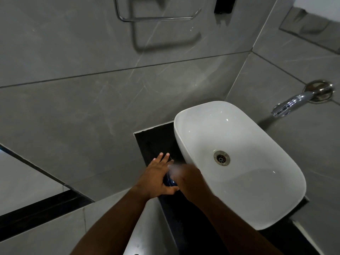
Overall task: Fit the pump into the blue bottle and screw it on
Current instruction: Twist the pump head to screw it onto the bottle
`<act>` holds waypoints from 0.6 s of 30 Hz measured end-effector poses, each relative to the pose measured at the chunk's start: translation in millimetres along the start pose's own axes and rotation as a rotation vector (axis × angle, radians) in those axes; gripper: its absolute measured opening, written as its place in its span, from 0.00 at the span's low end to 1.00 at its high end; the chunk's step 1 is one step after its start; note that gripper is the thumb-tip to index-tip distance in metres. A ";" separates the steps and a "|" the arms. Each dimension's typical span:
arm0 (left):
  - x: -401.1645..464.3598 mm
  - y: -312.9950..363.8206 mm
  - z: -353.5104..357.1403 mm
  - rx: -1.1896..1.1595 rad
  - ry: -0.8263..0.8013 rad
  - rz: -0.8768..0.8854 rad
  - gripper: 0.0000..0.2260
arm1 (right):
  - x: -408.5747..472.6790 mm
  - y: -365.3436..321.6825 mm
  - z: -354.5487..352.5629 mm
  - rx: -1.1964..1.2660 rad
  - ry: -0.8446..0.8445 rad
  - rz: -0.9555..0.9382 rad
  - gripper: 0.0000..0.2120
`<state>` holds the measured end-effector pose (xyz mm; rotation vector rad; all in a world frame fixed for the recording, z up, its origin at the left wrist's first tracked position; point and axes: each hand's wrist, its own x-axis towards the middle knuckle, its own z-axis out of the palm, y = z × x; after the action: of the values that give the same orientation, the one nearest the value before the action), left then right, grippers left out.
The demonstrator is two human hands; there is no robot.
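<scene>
The blue bottle (170, 181) stands on the black counter (156, 142) left of the basin, mostly hidden between my hands. My left hand (156, 178) wraps its left side, thumb under the front, the longer fingers stretched out past it. My right hand (189, 179) sits over the bottle's top, its fingertips blurred with motion. A pale blur (175, 167) at the top is probably the pump, too smeared to make out.
A white oval basin (257, 208) with a metal drain (221, 157) fills the counter's right part. A chrome tap (292, 103) sticks out of the right wall. A chrome towel rail (156, 18) hangs on the grey tiled wall above.
</scene>
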<state>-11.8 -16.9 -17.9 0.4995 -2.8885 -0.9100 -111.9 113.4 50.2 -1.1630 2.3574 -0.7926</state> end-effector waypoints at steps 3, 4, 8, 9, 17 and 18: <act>-0.7 -0.9 2.0 -0.015 0.027 0.012 0.44 | -0.8 1.0 -2.7 0.050 -0.037 -0.036 0.10; -1.2 -1.4 3.0 -0.020 0.031 0.012 0.44 | -0.3 0.9 -3.0 0.044 -0.037 -0.032 0.10; 0.8 -3.3 2.6 -0.043 0.023 0.018 0.42 | 2.1 1.4 0.8 -0.023 -0.011 -0.031 0.10; 2.5 -3.8 0.8 -0.046 0.013 0.026 0.42 | 1.6 0.9 1.9 -0.039 -0.007 -0.028 0.11; 6.0 -2.2 -7.0 -0.042 -0.020 0.048 0.40 | -2.1 -10.1 -4.0 -0.064 -0.075 0.084 0.17; 5.3 -1.9 -5.0 -0.044 -0.015 0.040 0.41 | -1.6 -12.1 -9.8 -0.105 -0.054 0.065 0.19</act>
<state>-15.4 -22.9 -15.0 0.4313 -2.8736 -0.9730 -109.5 111.8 65.6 -1.1287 2.4036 -0.6149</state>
